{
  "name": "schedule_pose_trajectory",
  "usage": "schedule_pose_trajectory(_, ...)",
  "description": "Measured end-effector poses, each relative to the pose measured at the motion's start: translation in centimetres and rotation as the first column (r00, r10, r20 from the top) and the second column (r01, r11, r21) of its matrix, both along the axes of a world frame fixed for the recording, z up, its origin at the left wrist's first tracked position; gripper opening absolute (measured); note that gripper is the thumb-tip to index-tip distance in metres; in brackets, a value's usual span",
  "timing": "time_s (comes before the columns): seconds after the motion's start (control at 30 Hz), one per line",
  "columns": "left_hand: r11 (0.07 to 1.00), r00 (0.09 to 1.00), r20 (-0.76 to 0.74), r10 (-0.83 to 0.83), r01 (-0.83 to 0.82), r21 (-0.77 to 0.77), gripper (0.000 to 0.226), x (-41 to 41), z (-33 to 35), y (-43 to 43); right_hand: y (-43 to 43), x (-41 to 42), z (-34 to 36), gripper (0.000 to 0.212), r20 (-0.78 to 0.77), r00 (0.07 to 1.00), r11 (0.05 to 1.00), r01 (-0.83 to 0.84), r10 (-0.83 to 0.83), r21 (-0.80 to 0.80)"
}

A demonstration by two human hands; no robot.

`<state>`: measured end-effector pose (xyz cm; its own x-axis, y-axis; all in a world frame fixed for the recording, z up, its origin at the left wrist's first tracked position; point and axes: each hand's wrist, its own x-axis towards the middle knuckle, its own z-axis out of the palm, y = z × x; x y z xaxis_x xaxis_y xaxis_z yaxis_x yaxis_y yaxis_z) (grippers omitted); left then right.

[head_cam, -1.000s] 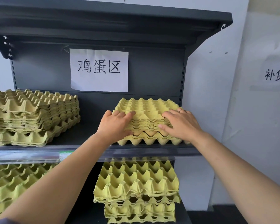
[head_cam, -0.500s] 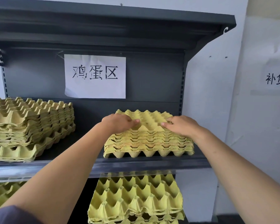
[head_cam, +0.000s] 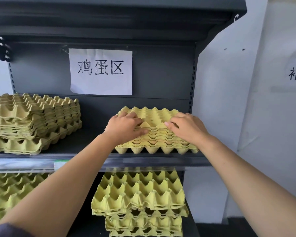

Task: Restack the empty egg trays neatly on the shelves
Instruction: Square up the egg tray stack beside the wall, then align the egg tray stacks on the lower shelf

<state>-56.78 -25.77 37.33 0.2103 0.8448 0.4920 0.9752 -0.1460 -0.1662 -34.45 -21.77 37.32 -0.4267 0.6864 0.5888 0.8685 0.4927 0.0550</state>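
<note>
A: Which step is this, placing or squaring up?
B: Squaring up, I'd say. The egg tray stack (head_cam: 154, 142) sits on the middle shelf (head_cam: 161, 161), centre-right of frame, under the paper sign (head_cam: 101, 71). The left hand (head_cam: 125, 127) clamps the upper trays at the stack's left front corner, fingers on top, thumb across the layered edge
A: Right hand?
B: The right hand (head_cam: 186, 130) lies over the top right part, thumb at the front rim — pinching or just pressing, can't tell
A: Next?
B: Probably nudge the layers flush and let go. Then the crooked pile (head_cam: 32, 120) at the left of frame and the skewed pile (head_cam: 138, 194) below centre — both look like they need lifting and re-nesting, gently, since pulp trays likely crush easily
</note>
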Motion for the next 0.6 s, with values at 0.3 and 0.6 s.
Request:
schedule_pose_trajectory(0.3,0.996,0.996,0.063,0.068,-0.072,0.058,0.051,1.5,-1.1,-1.9,-1.1,0.1,-0.8,0.031,-0.014,0.999,0.980,-0.035,0.039,0.197)
schedule_pose_trajectory(0.6,0.873,0.968,-0.127,-0.216,0.250,0.418,0.025,2.3,-10.2,-6.0,-4.9,-0.5,-9.1,0.024,0.068,0.906,0.822,-0.410,0.419,0.395)
